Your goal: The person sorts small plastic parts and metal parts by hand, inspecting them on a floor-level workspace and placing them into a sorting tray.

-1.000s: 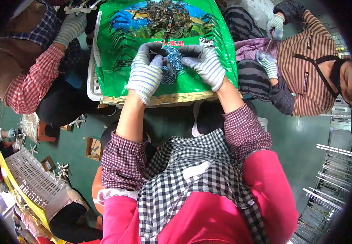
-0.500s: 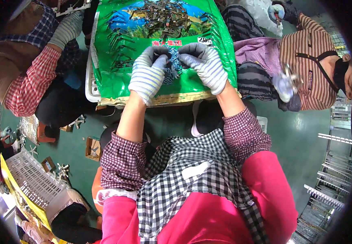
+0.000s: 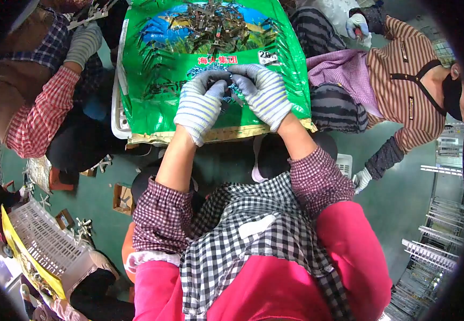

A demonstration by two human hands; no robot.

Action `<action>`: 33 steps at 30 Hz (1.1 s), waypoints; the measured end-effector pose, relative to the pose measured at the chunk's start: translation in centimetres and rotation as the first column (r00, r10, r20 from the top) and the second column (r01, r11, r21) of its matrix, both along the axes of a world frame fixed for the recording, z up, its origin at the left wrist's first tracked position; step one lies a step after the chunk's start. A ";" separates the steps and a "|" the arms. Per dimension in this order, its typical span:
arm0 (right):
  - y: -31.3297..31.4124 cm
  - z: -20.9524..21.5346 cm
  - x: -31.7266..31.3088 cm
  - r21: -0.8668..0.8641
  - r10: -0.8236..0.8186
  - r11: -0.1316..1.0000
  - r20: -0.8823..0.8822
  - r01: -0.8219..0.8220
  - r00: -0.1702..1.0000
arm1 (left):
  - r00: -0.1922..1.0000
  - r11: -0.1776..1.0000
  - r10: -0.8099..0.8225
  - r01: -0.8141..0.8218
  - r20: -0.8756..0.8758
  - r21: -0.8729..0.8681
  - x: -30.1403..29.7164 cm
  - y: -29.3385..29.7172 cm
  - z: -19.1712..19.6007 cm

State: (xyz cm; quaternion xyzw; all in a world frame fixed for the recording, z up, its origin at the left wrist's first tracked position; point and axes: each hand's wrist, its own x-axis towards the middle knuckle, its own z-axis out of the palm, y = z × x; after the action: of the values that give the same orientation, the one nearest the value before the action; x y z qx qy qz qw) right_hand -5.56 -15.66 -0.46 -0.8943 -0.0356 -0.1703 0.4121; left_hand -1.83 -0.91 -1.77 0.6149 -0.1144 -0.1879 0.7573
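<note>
My gloved left hand (image 3: 201, 104) and gloved right hand (image 3: 264, 95) meet over a green plastic sack (image 3: 162, 115) spread on the work surface. The fingers of both hands are pinched together, and what lies between the tips is mostly hidden. A bunch of small, shiny blue pieces (image 3: 207, 70) shows behind the left fingers and in the gap between the hands. Farther off, a heap of thin dark metal parts (image 3: 216, 29) lies on the sack. More of these dark parts lie in rows along its left and right sides.
A white plastic crate edge (image 3: 119, 120) shows under the sack's left side. Gloved co-workers sit left and right. On the floor are a small cardboard box (image 3: 122, 198) and metal pieces; a white crate (image 3: 50, 235) stands lower left, metal racks (image 3: 430, 254) at right.
My hands have turned inward and the right has shifted slightly left. The blue bunch now shows more behind the left fingers. The right co-worker's near hand has swung down toward me.
</note>
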 end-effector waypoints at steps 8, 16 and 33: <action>0.2 1.1 -0.1 -0.252 0.081 0.965 0.031 -0.070 0.996 | 1.000 0.999 -0.015 0.016 -0.020 0.040 0.2 -0.1 0.2; -0.3 -0.3 0.1 -0.206 0.063 0.976 -0.031 -0.068 0.998 | 0.992 0.999 -0.041 0.038 -0.123 -0.031 0.1 -0.1 -0.2; -1.5 1.2 0.4 0.584 0.283 0.805 -0.221 -0.106 0.933 | 0.998 0.995 -0.009 0.003 -0.057 -0.104 0.4 -0.2 1.0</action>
State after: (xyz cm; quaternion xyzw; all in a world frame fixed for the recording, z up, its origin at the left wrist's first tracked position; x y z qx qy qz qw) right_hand -5.11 -17.13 0.75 -0.7392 -0.0140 0.0069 0.6733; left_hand -1.45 -1.10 -0.80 0.5687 -0.1042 -0.2016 0.7906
